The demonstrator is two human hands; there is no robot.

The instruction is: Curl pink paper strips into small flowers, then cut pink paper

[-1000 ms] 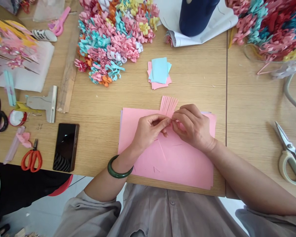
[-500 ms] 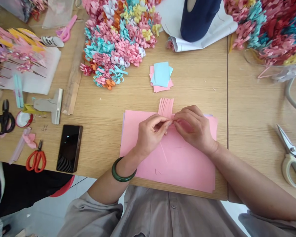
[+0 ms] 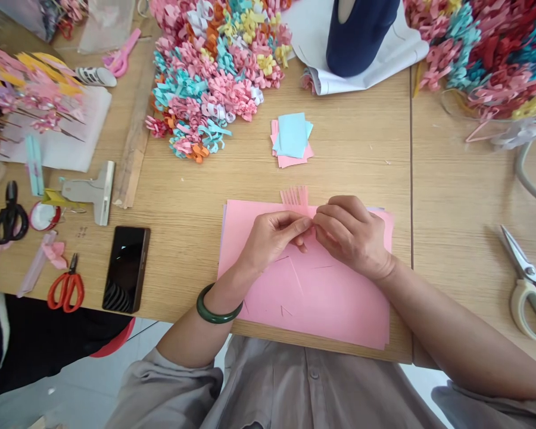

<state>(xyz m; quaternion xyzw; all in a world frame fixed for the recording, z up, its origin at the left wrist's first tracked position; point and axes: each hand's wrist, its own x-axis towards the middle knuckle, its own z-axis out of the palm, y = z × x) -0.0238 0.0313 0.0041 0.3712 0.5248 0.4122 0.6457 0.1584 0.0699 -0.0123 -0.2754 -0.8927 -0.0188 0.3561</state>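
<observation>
The left hand [image 3: 268, 238] has thumb and forefinger pressed together on the lower end of a piece of pink fringed paper [image 3: 295, 198], leaving no visible gap. The right hand [image 3: 355, 238] has its thumb and fingertips drawn together right beside the left thumb and seems to nip the same end, though the exact contact is hidden. The fringe sticks up past the left fingers, its narrow strips fanned and slightly blurred, over the far edge of the pink sheets [image 3: 335, 310].

The likeliest trouble is at the pinch: a hard pull or twist could tear a strip at its base, and a slack hold could let the gathered end spring open or slip out of line. Strips could also crease or tangle if a finger closes over them.

Thin pink slivers [image 3: 296, 277] lie loose on the sheets below the hands; a dragging wrist could sweep them away or catch them in the work. Beyond the fringe, small blue and pink paper squares [image 3: 292, 136] sit in an uneven stack that a sleeve or knuckle could scatter. Farther out are a heap of curled paper flowers [image 3: 214, 77], a phone [image 3: 125, 268] and, at the right, pale-handled scissors [image 3: 529, 286] with their tips pointing away from the person; a careless reach there could meet the blades.
</observation>
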